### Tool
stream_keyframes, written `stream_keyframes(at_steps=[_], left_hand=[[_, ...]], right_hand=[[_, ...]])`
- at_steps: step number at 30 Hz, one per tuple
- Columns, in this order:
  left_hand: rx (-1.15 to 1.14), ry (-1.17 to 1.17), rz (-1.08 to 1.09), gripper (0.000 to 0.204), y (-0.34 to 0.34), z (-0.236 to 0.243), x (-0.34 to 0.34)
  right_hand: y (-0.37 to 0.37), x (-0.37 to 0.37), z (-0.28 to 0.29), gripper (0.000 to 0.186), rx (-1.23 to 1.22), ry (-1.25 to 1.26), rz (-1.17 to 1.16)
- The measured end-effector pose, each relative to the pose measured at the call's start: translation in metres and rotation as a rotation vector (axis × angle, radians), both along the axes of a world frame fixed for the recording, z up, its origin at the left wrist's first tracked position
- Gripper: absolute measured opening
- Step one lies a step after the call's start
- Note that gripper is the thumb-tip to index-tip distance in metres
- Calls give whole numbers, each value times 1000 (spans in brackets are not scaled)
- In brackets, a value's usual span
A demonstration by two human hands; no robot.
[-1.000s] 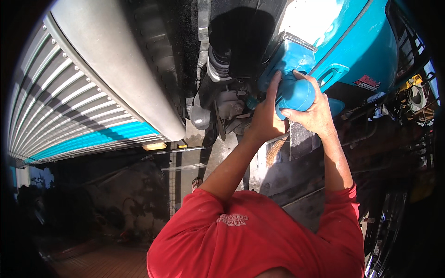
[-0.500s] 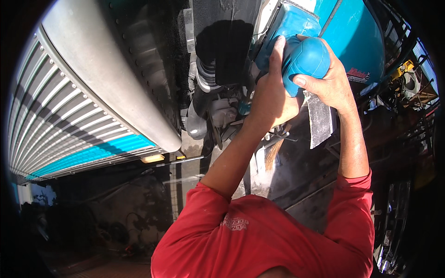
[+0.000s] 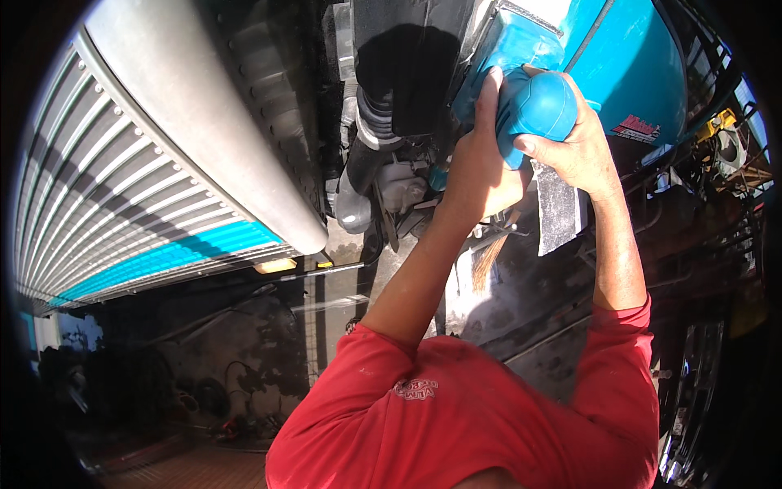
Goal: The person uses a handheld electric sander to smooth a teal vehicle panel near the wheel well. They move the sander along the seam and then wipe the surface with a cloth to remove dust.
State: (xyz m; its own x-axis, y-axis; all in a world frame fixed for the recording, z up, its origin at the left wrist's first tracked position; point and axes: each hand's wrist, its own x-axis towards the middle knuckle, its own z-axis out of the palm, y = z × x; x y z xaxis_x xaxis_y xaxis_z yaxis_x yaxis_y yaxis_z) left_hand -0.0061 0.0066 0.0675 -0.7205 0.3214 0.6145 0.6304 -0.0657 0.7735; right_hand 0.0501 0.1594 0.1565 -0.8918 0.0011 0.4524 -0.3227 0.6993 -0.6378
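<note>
Both my hands are wrapped around a teal power sander (image 3: pixel 544 107) with a rounded end, at the upper right of centre. My left hand (image 3: pixel 482 167) grips its left side, thumb up along the body. My right hand (image 3: pixel 580 151) closes around the right side, thumb across its lower edge. The sander's working face is hidden. Just beyond it is a dusty teal box-shaped part (image 3: pixel 525 41), beside a glossy teal body panel (image 3: pixel 643 77). Below the hands, between my forearms, hangs a rough grey strip (image 3: pixel 559 216); how it is attached cannot be seen.
On the left, a large silver rounded panel (image 3: pixel 204 106) with a ribbed, teal-striped face reaches toward the middle. Black ribbed hoses (image 3: pixel 375 122) run beside it. A straw-coloured brush (image 3: pixel 487 262) sits below my hands. Metal parts (image 3: pixel 725 147) crowd the far right.
My hands keep the same grip on the sander. The surroundings have shifted slightly right and down in the view; the grey strip has swung a little.
</note>
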Motion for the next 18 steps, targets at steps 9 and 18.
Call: stream_keyframes(at_steps=[9,18], left_hand=[[38,-10,-30,110,-3,-74,14],[47,190,84,114,14,28,1]], right_hand=[[-7,13,-67,97,36,-71,-53],[15,1,31,83,-3,62,42]])
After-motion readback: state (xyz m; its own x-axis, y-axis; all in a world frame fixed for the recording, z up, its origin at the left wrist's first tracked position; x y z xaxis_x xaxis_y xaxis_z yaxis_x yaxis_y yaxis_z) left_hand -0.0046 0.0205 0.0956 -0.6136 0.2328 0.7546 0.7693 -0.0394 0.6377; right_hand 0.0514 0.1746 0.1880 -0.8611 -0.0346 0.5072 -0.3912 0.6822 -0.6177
